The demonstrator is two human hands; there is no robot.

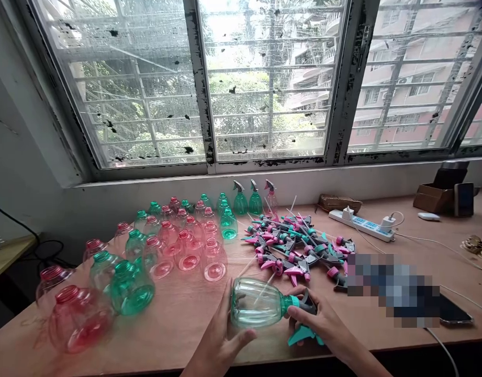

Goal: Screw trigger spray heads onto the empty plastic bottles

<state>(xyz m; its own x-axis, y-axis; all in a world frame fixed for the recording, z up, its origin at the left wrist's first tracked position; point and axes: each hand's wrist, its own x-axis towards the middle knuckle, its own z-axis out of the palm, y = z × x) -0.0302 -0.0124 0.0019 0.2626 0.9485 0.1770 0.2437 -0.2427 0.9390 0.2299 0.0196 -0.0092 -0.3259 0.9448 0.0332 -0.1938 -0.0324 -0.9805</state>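
A clear green spray bottle (pixel 256 302) lies on its side above the wooden table's front edge, held between both hands. My left hand (pixel 221 335) cups its round base, fingers wrapped round it. My right hand (pixel 323 324) grips the teal and grey trigger sprayer head (pixel 303 317) seated on the bottle's neck; a white dip tube shows inside the bottle. Just behind lies a pile of loose pink and teal trigger heads (pixel 295 246).
Several empty pink and green bottles (pixel 166 246) stand at the left of the wooden table (pixel 186 314). Three capped bottles (pixel 254 199) stand by the window wall. A white power strip (pixel 362 222), a phone (pixel 455 311) and a cardboard box (pixel 435 196) sit at the right.
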